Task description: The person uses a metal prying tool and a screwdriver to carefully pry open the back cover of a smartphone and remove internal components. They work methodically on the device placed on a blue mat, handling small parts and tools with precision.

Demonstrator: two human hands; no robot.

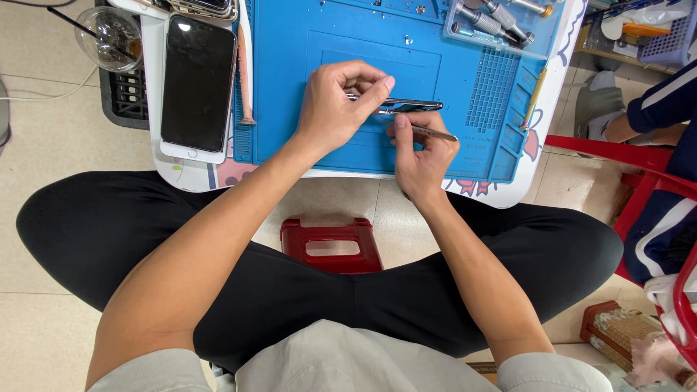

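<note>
Two hands at work over a blue mat (465, 80): left hand (337, 105) curled narrow, thumb and forefinger pinched on the edge of a thin dark phone (406, 106) held on its side just above the mat's middle; right hand (421, 149) closed around slim metal tweezers (433, 133), tip aimed toward the phone's lower edge, just beside it. Likely slip risk: narrow, smooth metal edge gripped only by fingertips, so any push from the tweezers could twist the phone out of the pinch and drop it flat onto the mat. Possible scratch or pried-off part too, given a hard pointed tip pressed against a glossy frame at a shallow angle. Mat soft-looking and rubbery, matte, moulded with a ribbed grid of small square cells along the right side and shallow rectangular wells in the centre. To the left, a second phone (197, 83) lying face up on the white table (156, 65), white body, black glassy screen, rounded corners, well apart from both hands. Clear tray (501, 25) at the mat's top right, holding round-handled metal tools. Below the table, a glossy red plastic stool (332, 243) between black-trousered knees.
</note>
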